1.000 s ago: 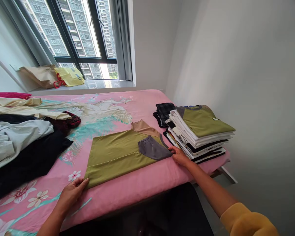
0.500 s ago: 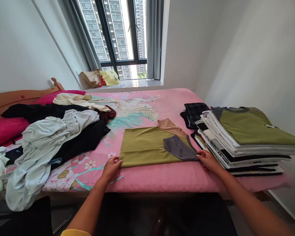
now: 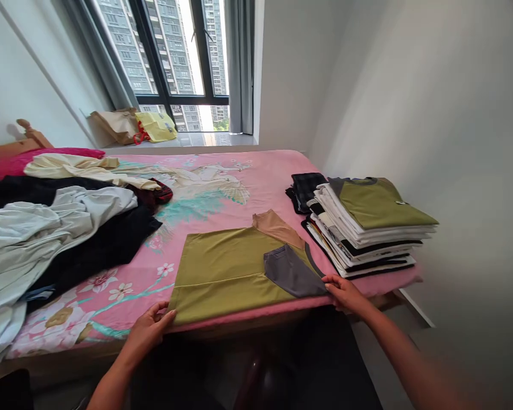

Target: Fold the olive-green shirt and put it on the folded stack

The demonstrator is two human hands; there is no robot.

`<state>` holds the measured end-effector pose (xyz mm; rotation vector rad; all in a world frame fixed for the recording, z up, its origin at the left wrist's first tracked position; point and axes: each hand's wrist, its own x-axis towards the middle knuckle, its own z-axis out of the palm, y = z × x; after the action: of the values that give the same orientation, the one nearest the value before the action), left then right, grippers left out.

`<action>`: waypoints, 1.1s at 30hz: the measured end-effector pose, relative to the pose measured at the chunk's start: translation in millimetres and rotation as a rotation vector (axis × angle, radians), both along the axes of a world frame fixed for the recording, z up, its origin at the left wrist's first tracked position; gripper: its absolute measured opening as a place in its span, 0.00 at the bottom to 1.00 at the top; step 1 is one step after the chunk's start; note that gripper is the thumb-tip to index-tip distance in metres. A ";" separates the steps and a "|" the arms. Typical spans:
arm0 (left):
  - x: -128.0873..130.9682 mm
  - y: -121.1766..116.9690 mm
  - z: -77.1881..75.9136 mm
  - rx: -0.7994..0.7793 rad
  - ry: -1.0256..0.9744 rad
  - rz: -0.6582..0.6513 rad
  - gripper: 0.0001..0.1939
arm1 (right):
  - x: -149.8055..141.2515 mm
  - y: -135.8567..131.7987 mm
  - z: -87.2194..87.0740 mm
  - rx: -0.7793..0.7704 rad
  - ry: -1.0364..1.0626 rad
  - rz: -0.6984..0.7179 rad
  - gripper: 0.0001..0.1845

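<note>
From where I stand, the shirt lies flat on the near side of the bed, midway between the loose clothes on the left and the stack on the right. It is olive green, with its lower end to the left and its collar to the right. One side is folded over, so the grey sleeve lies across the front, while a tan shoulder shows on the far side. Its near fold runs along the bed's near edge.

The left hand pinches the near left corner, thumb on top, fingers close together. The right hand has a narrow grip on the near right corner, where the grey sleeve meets the collar.

Just beyond the right hand stands the stack, mostly white and black folded pieces, topped by another green one. Touching or just beside its far left side is a black checked cloth; I can't tell which.

Over on the left, a white garment lies rumpled across a black one, with a cream one farther back.
</note>
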<state>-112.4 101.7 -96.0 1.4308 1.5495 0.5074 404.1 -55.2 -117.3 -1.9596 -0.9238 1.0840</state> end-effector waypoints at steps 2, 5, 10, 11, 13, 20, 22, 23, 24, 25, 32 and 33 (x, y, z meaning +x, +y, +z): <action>2.4 1.7 -0.6 0.018 0.013 0.017 0.33 | -5.7 0.0 7.9 -0.010 0.014 0.008 0.21; 3.9 5.0 -0.6 0.052 0.051 0.013 0.34 | -14.1 1.6 17.8 -0.015 -0.047 -0.030 0.20; -0.2 3.8 -3.4 0.059 0.038 0.013 0.35 | -22.3 0.3 21.9 -0.053 -0.140 -0.120 0.12; -0.4 2.7 -3.2 0.054 0.031 0.019 0.35 | -22.9 0.4 22.0 -0.060 -0.149 -0.124 0.12; 0.5 -0.3 -0.5 0.045 0.004 0.029 0.35 | -23.5 1.6 22.2 -0.064 -0.172 -0.118 0.13; 7.5 -15.4 18.1 -0.012 -0.093 0.066 0.29 | -18.2 6.9 4.0 -0.069 -0.131 -0.116 0.18; 7.7 -17.8 19.6 -0.026 -0.117 0.076 0.27 | -15.6 8.2 -5.7 -0.077 -0.052 -0.125 0.18; 7.6 -18.3 19.7 -0.031 -0.120 0.084 0.26 | -14.8 9.0 -9.5 -0.084 -0.007 -0.126 0.19; 7.6 -18.5 19.5 -0.033 -0.121 0.089 0.26 | -14.5 10.0 -12.3 -0.094 0.040 -0.127 0.19; 7.6 -18.4 19.2 -0.034 -0.120 0.093 0.26 | -14.7 11.2 -13.9 -0.104 0.088 -0.130 0.20; 2.9 -16.8 16.3 -0.069 -0.121 0.028 0.30 | -18.9 9.4 -3.4 -0.110 0.252 -0.106 0.19; 1.7 -16.6 15.6 -0.075 -0.115 0.013 0.30 | -19.0 7.3 -0.9 -0.112 0.267 -0.093 0.19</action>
<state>-110.7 85.1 -80.4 1.3127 1.4722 0.5243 385.1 -47.9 -118.1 -1.8677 -0.6341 1.3285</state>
